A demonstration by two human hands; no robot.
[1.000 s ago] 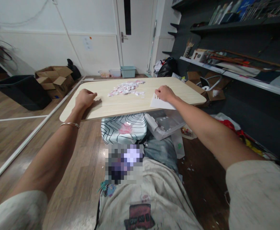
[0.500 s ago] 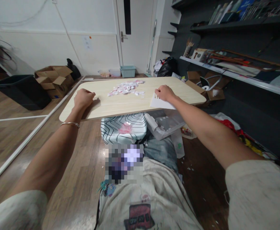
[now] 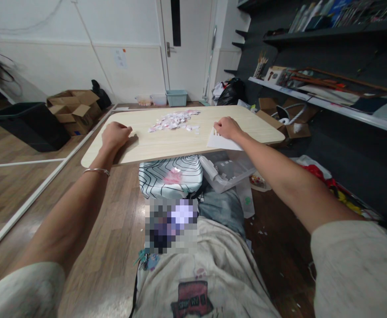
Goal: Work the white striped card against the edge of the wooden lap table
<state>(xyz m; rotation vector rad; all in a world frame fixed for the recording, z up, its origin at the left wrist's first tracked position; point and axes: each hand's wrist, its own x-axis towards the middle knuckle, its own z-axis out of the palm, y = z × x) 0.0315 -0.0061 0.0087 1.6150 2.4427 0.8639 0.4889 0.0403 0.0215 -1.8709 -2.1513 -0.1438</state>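
Observation:
On the left part of the pale wooden tabletop [image 3: 153, 141], my left hand [image 3: 115, 134] rests closed, thumb against the curled fingers, and no object shows in it. My right hand [image 3: 227, 128] is also closed, over a white sheet [image 3: 223, 142] near the table's front edge. Small pale bits show by its fingertips, but what it grips, if anything, is hidden. Between the hands and farther back lies a loose pile of small white and pink pieces [image 3: 175, 120], with some scattered toward the right hand.
Below the table edge are a patterned cushion-like item [image 3: 170, 176] and an open clear plastic box [image 3: 226, 176]. A black bin [image 3: 31, 128] and cardboard boxes [image 3: 76, 110] stand at left. Loaded shelves [image 3: 329, 101] line the right wall. A pixelated patch covers something on my lap.

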